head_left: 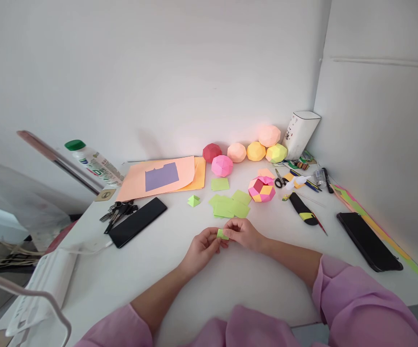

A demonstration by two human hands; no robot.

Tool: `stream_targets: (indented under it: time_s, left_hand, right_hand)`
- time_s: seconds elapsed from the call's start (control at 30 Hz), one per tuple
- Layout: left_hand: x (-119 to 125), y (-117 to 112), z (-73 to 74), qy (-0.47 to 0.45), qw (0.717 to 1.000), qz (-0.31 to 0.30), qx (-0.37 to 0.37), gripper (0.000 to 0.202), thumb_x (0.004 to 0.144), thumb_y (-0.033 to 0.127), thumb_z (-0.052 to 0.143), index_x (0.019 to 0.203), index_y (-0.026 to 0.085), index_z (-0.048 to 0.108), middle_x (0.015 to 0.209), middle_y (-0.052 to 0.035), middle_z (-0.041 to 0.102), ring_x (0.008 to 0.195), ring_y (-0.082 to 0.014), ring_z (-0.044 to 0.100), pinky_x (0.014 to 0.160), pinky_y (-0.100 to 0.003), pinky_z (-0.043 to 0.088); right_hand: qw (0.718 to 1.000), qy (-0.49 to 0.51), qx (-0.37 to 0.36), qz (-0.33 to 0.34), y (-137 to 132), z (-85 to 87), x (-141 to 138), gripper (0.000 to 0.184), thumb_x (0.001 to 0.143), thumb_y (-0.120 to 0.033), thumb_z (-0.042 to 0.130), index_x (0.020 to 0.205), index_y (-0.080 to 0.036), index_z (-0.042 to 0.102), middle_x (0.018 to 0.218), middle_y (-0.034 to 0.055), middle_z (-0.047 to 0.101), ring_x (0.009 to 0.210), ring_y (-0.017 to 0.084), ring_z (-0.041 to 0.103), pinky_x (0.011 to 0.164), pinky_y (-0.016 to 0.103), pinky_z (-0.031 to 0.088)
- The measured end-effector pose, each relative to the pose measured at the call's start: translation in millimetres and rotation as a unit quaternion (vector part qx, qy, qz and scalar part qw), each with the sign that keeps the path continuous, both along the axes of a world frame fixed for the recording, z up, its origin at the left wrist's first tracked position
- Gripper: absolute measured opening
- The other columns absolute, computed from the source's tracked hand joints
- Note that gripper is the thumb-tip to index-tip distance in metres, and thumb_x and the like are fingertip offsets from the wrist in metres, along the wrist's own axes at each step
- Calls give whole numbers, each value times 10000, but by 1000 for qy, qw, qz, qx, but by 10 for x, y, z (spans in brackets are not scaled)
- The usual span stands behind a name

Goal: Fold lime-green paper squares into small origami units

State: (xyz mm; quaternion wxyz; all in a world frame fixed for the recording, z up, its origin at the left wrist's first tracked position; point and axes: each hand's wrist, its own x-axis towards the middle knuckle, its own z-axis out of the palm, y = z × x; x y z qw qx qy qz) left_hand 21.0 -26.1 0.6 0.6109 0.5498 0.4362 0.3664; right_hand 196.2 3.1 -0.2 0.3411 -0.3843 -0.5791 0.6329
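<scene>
Both my hands meet over the white table (165, 284) and pinch one small folded green paper piece (222, 234). My left hand (203, 249) grips it from the left, fingers curled. My right hand (243, 233) holds its right side with closed fingertips. Just beyond them lies a pile of green paper squares (230, 206). A small folded green unit (193, 201) sits to the left of that pile. A half-built pink and yellow paper ball (262, 189) rests behind the pile on the right.
Several finished paper balls (247, 151) line the wall beside a white box (300, 134). Orange sheets (158, 177), keys (118, 212), a black phone (137, 221) and a bottle (95, 163) lie left. Scissors (278, 179), pens, a cutter (303, 210) and another phone (368, 241) lie right.
</scene>
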Motion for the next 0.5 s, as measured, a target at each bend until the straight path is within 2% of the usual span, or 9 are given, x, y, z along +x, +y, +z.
stream_targets:
  time_s: [0.17,0.3,0.37,0.5]
  left_hand:
    - [-2,29,-15,14,1000,9,-11,282,802,434,565,826,155,599,793,-53,691,481,-89,513,506,-235,391]
    - [-6,44,1,-24,998,37,-43,286,790,435,588,824,151,596,624,-18,659,441,-86,479,457,-216,350]
    - [-5,47,25,-34,997,44,-48,313,791,456,579,813,144,602,583,-18,651,435,-92,482,460,-221,365]
    - [3,46,64,-40,996,49,-55,362,783,497,566,745,139,605,700,-70,703,464,-111,541,456,-237,394]
  right_hand:
    - [1000,-9,12,5,-10,-4,10,252,794,-405,595,752,-158,565,622,-10,568,573,105,484,522,233,364]
    - [998,-23,32,-45,-33,-35,-7,247,757,-384,648,850,-178,547,695,-18,561,606,103,494,567,240,401]
    - [995,-43,59,-71,-46,-44,-22,228,759,-377,645,809,-178,546,703,-17,551,595,100,478,559,241,401]
    - [978,-68,177,-84,-54,-46,-41,177,791,-340,614,733,-177,576,699,8,556,615,119,484,568,259,414]
